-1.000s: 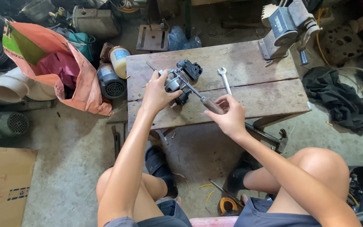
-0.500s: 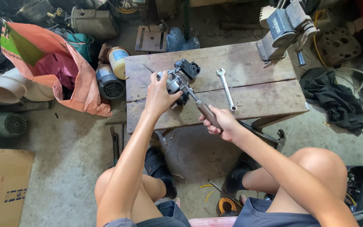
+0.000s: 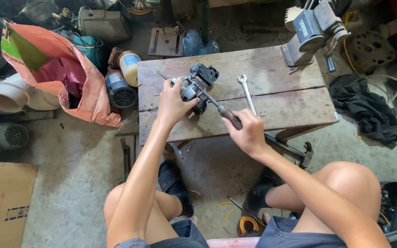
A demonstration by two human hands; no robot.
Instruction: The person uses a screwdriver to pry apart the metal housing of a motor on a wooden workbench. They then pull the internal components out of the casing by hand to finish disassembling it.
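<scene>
A small grey and black motor part (image 3: 199, 81) sits on a low wooden bench (image 3: 276, 110). My left hand (image 3: 173, 102) grips this part from the near side. My right hand (image 3: 248, 131) is closed around the dark handle of a screwdriver (image 3: 217, 106), whose shaft runs up and left into the motor part. A silver wrench (image 3: 246, 91) lies on the bench just right of the screwdriver, untouched.
A bench vise (image 3: 312, 30) stands at the bench's far right corner. An orange sack (image 3: 76, 87), a white pipe (image 3: 9, 94) and small motors (image 3: 119, 88) lie at left. Black cloth (image 3: 363, 110) is at right, a cardboard box (image 3: 1, 202) at lower left, a hammer (image 3: 292, 151) under the bench.
My right hand has slid down the screwdriver toward me and lowered the handle. The left hand stays on the motor part. The view has shifted slightly.
</scene>
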